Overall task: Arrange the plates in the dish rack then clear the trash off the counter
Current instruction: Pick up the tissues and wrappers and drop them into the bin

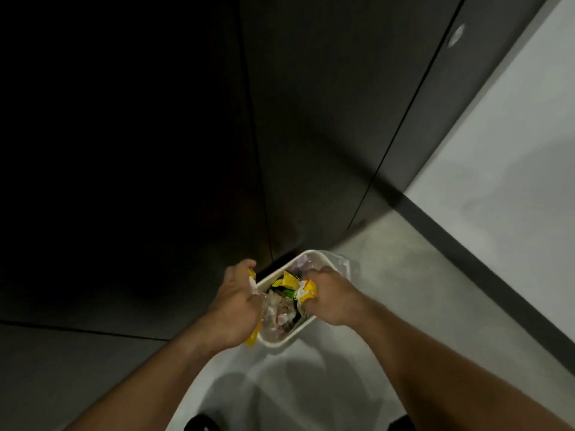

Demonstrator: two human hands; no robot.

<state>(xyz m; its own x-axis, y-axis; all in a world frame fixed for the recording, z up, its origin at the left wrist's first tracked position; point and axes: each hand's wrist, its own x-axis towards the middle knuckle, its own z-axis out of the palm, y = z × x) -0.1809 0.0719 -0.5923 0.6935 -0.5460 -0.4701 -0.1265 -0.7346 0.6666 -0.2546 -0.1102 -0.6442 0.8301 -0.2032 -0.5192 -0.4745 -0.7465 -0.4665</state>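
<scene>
Over the small white plastic waste bin [277, 341] on the grey floor, the left hand [235, 303] has its fingers curled around crumpled yellow wrappers [252, 335] at the bin's left rim. The right hand [326, 298] clutches more yellow-and-white wrapper scraps [306, 289] above its middle. Judging by this, trash disposal is nearly done; plates, rack and worktop are out of view.

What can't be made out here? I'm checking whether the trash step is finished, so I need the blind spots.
Head view only:
- Counter and dish rack: outside the frame.
- Bin contents: blurred and partly covered by both hands.
- Left hand: grips yellow wrappers, mostly hidden by the hand.
- Right hand: holds more yellow trash, blurred.
- Upper left: too dark.
</scene>
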